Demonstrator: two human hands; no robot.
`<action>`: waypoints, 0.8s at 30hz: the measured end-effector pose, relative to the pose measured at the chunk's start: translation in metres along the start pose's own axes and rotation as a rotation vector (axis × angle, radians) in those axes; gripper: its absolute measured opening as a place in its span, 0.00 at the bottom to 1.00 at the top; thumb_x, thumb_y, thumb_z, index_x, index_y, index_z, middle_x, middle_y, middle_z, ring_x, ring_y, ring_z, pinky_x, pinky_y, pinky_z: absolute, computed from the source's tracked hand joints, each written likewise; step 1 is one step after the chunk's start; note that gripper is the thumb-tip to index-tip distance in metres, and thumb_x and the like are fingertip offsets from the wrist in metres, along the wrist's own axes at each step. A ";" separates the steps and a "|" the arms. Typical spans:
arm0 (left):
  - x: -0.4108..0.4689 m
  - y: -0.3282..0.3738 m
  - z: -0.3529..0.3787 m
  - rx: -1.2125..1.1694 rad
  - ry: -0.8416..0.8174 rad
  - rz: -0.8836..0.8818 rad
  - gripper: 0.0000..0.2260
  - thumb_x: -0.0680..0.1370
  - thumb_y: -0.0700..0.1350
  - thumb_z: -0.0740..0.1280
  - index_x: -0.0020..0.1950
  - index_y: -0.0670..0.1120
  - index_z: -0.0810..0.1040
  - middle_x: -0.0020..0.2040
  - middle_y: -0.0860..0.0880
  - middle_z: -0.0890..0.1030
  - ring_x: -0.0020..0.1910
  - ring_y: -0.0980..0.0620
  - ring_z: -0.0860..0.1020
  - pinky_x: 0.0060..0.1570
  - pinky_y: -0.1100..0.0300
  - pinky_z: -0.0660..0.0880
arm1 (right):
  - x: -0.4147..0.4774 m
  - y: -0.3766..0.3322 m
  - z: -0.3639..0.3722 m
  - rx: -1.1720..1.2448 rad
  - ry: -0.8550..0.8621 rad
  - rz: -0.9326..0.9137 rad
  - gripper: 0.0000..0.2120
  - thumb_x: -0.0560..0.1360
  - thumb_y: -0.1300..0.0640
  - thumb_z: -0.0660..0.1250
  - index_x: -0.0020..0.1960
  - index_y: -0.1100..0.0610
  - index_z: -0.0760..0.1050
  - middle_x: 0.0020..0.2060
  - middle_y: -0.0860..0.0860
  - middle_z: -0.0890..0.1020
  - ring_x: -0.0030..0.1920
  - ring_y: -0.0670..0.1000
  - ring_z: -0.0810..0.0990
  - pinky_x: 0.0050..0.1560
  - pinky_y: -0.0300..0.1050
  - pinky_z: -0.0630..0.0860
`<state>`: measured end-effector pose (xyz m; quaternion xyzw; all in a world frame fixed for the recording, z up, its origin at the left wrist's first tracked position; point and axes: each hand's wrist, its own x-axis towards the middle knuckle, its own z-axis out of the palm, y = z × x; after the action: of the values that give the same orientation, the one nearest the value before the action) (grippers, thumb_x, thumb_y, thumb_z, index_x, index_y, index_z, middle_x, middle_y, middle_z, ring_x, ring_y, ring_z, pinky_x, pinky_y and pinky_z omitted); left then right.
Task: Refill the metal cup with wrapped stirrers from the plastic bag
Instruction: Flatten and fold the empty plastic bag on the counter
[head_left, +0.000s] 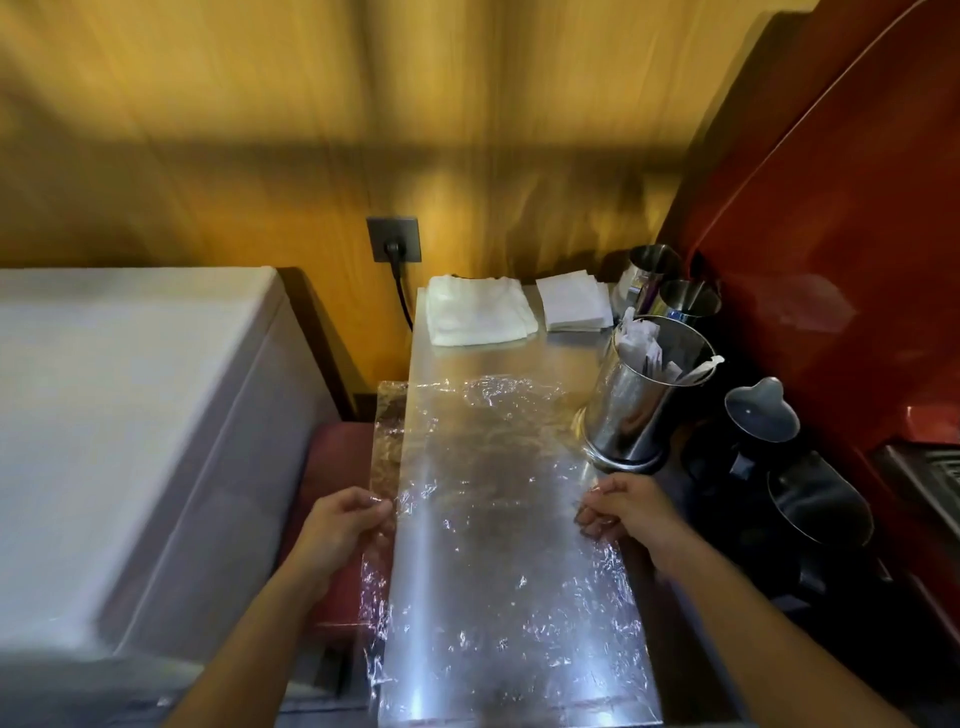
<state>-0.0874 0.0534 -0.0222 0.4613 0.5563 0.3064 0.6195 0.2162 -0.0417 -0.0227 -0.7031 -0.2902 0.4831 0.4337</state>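
Clear plastic bag (488, 499) lies flat along the steel bench (566, 353), its edges pinched by the left hand (343, 525) and right hand (623, 512); the metal cup (639, 410) with wrapped stirrers (644, 343) stands just beside it.

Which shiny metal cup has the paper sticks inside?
The biggest metal cup, nearest the right hand. White wrapped stirrers poke out of it. The two smaller cups behind it show none.

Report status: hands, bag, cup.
Left hand and right hand each pinch an edge of the plastic bag, spread flat, looks empty. Metal cup holds wrapped stirrers. Nothing blocking.
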 end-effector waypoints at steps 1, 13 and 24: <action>0.002 0.000 0.000 0.019 0.019 0.047 0.06 0.73 0.31 0.66 0.36 0.37 0.75 0.24 0.48 0.79 0.21 0.57 0.74 0.21 0.68 0.71 | 0.000 0.000 -0.001 0.020 0.001 0.007 0.05 0.72 0.69 0.64 0.38 0.64 0.72 0.27 0.58 0.81 0.21 0.48 0.77 0.19 0.35 0.69; 0.002 0.000 -0.004 0.040 -0.129 0.073 0.06 0.71 0.31 0.69 0.36 0.40 0.77 0.27 0.46 0.82 0.23 0.53 0.77 0.24 0.64 0.74 | -0.002 -0.004 -0.010 0.111 -0.137 0.116 0.03 0.73 0.65 0.66 0.41 0.65 0.75 0.30 0.59 0.83 0.28 0.51 0.82 0.24 0.39 0.77; 0.004 0.005 -0.001 -0.030 -0.141 0.129 0.04 0.72 0.32 0.67 0.37 0.38 0.77 0.26 0.49 0.81 0.24 0.56 0.77 0.26 0.68 0.74 | 0.006 -0.003 -0.019 0.180 -0.165 0.144 0.03 0.71 0.65 0.67 0.41 0.60 0.75 0.33 0.58 0.84 0.33 0.55 0.82 0.29 0.44 0.79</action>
<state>-0.0863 0.0596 -0.0191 0.5072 0.4758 0.3209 0.6430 0.2356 -0.0416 -0.0195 -0.6382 -0.2293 0.5931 0.4340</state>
